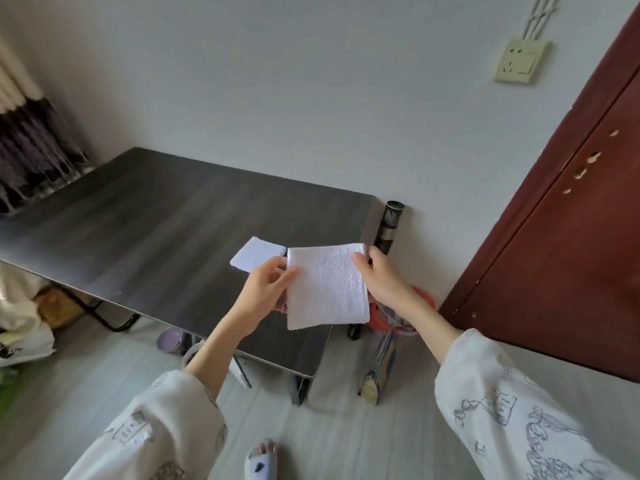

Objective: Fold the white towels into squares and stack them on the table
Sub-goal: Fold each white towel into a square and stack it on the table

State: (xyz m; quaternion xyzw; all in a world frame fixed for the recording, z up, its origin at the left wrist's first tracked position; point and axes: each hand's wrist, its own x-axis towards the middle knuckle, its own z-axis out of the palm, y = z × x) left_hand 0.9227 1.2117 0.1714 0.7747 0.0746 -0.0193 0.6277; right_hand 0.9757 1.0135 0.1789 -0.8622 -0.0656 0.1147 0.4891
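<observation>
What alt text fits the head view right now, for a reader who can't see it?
Both hands hold a partly folded white towel above the dark table, the left hand pinching its left edge and the right hand its top right corner. A small folded towel lies on the table just behind.

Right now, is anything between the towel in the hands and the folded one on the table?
Nothing visible. The held towel, gripped by left hand and right hand, hangs beside the folded towel; only bare table surrounds it.

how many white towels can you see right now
2: one towel held up between the left hand and right hand; one folded towel lying on the table.
</observation>
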